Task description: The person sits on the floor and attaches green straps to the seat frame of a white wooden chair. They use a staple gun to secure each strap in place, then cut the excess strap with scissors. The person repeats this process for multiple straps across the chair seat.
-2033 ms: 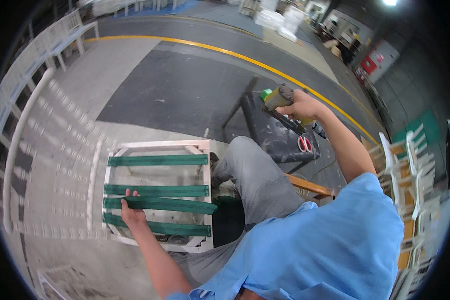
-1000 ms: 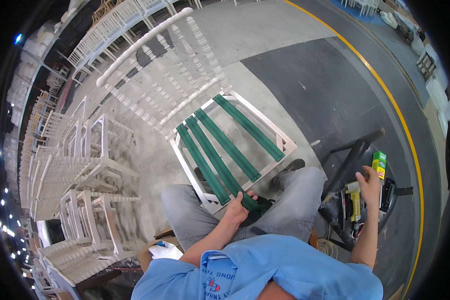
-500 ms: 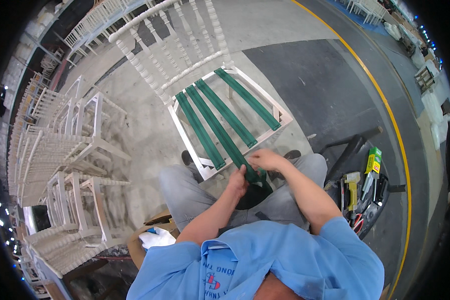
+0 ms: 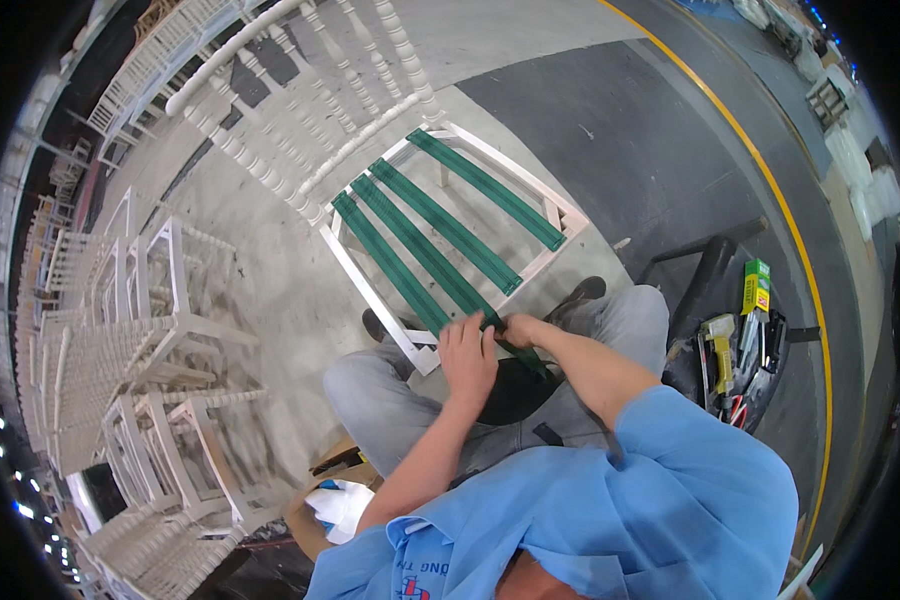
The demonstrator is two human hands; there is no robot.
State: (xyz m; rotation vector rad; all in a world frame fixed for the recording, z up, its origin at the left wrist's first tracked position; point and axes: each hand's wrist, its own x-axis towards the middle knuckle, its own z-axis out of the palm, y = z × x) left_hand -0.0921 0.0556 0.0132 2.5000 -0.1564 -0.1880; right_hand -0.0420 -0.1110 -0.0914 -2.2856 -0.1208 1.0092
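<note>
A white wooden chair frame (image 4: 368, 302) stands before me with a spindle back (image 4: 292, 55). Several green webbing straps (image 4: 486, 190) run from its back rail to its front rail. One strap (image 4: 432, 262) passes over the front rail, and its loose end hangs toward my lap. My right hand (image 4: 526, 331) is closed on this strap just past the rail. Spread over the front rail and the strap's left edge, my left hand (image 4: 467, 360) has its fingers stretched out. A dark rounded item (image 4: 515, 392) sits between my thighs beneath the strap; its kind is unclear.
White chairs (image 4: 170, 330) are stacked at the left. On my right, a dark stool-like stand (image 4: 685, 375) holds a yellow tool (image 4: 721, 352), a green and yellow box (image 4: 756, 286) and other hand tools. An open cardboard box (image 4: 315, 520) with white material stands by my left side.
My left hand has let go of the hanging strap and moved up onto the front rail. My right hand has come down onto the strap beside it. The view has shifted slightly.
</note>
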